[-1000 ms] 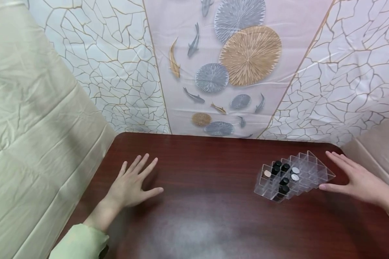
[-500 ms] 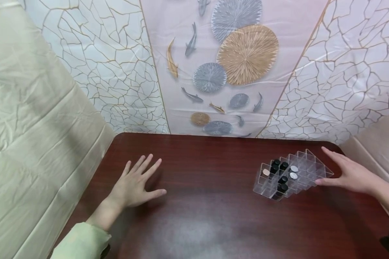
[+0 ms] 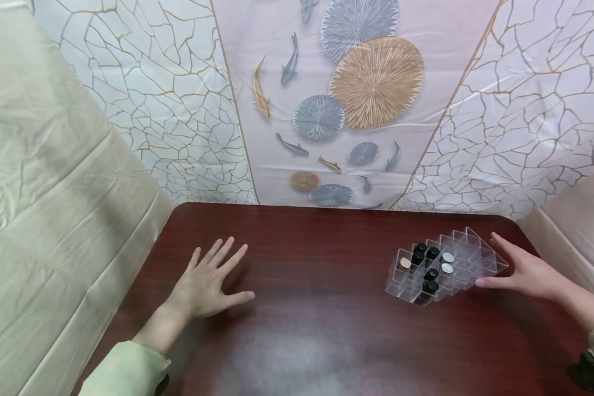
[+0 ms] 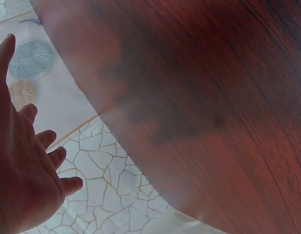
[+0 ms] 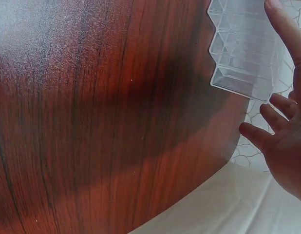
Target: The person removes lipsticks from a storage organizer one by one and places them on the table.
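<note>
- Pale green plastic sheeting (image 3: 54,181) hangs along the left side of the scene, creased and glossy, beside the table's left edge.
- A light green sleeve (image 3: 124,371) covers the left forearm at the lower left.
- The left hand (image 3: 205,280) lies flat on the dark red-brown wooden table (image 3: 317,335), palm down, fingers straight and spread, holding nothing; it is well apart from the rack.
- In the left wrist view the same hand (image 4: 19,180) shows with fingers loosely extended above the wood grain.
- Behind the table hangs a patterned backdrop (image 3: 356,93) with round fan shapes, small fish and gold crackle lines.
- A clear acrylic organizer (image 3: 443,267) with stepped, angled compartments stands on the right part of the table, near the back right corner.
- Several black caps (image 3: 428,269), two silver caps (image 3: 447,262) and one tan cap (image 3: 405,263) sit in its left-hand compartments; the right-hand compartments look see-through.
- The right hand (image 3: 527,270) is at the organizer's right end, fingers straight and spread wide, thumb near the front corner and index finger near the back corner; it grips nothing, and whether the fingertips touch the acrylic cannot be told.
- The right wrist view shows the organizer's corner (image 5: 243,48) just beside the outstretched fingers (image 5: 284,29).
</note>
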`<action>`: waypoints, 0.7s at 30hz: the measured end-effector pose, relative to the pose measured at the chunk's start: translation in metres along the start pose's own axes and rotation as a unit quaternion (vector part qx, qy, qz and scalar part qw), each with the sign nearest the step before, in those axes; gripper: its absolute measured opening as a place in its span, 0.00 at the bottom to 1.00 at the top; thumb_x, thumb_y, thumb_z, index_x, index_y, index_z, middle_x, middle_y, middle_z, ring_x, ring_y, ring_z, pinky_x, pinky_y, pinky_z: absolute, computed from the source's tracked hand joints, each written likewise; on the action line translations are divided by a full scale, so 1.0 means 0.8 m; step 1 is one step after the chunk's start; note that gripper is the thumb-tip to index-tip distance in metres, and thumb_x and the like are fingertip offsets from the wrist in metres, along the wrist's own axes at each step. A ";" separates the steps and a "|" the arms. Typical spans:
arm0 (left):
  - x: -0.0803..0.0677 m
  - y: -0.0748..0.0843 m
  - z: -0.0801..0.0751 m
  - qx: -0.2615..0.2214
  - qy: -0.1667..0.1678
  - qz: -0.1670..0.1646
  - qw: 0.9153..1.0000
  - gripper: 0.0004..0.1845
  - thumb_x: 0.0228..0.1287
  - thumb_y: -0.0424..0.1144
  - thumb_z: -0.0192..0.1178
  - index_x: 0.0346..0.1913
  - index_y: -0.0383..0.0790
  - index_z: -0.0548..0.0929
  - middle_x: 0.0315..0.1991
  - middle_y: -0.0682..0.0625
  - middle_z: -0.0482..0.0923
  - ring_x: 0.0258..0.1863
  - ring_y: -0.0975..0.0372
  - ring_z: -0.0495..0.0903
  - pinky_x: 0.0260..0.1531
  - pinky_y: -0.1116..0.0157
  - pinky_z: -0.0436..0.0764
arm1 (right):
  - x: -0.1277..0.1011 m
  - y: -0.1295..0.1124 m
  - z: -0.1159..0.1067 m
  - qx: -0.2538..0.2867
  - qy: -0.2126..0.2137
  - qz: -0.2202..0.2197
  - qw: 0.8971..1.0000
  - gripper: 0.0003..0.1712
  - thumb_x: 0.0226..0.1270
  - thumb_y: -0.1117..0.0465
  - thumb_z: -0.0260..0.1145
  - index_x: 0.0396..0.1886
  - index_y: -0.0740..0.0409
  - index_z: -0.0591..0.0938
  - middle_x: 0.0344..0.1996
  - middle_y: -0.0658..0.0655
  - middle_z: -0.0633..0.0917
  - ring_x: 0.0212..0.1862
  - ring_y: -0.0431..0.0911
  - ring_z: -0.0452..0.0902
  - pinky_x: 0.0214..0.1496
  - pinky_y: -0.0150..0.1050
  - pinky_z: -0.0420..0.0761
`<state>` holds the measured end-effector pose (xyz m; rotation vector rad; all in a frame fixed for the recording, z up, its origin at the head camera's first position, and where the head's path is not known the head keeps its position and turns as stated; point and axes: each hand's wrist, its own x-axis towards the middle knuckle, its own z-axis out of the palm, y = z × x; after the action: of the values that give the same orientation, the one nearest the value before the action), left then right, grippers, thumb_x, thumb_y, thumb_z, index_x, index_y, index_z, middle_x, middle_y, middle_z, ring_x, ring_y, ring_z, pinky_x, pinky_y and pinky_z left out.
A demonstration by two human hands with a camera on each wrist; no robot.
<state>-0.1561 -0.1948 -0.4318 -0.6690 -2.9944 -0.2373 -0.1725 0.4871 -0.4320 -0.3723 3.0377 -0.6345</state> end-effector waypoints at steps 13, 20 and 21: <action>-0.001 0.003 0.002 -0.004 0.002 0.001 1.000 0.55 0.63 0.78 0.59 0.86 0.53 0.61 0.86 0.41 0.54 0.83 0.42 0.56 0.76 0.29 0.52 | 0.007 -0.002 0.005 0.006 -0.014 0.034 0.999 0.67 0.56 0.49 0.85 0.81 0.77 0.56 0.67 0.89 0.68 0.66 0.81 0.69 0.58 0.53 0.74; 0.002 0.004 0.005 -0.007 -0.002 0.002 1.000 0.55 0.63 0.78 0.59 0.86 0.55 0.59 0.86 0.42 0.52 0.84 0.42 0.55 0.77 0.30 0.51 | 0.005 -0.002 0.012 0.007 0.001 0.048 0.999 0.68 0.57 0.48 0.84 0.82 0.76 0.54 0.68 0.89 0.66 0.65 0.82 0.69 0.59 0.73 0.70; 0.002 0.005 0.006 -0.008 -0.003 0.002 1.000 0.55 0.63 0.79 0.59 0.87 0.55 0.58 0.86 0.42 0.52 0.84 0.42 0.55 0.77 0.30 0.51 | 0.005 -0.002 0.012 0.006 0.002 0.051 0.999 0.68 0.57 0.47 0.84 0.82 0.76 0.54 0.68 0.89 0.66 0.64 0.81 0.69 0.58 0.73 0.70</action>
<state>-0.1564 -0.1899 -0.4355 -0.6788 -2.9991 -0.2586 -0.1753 0.4812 -0.4405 -0.2142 3.0321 -0.6491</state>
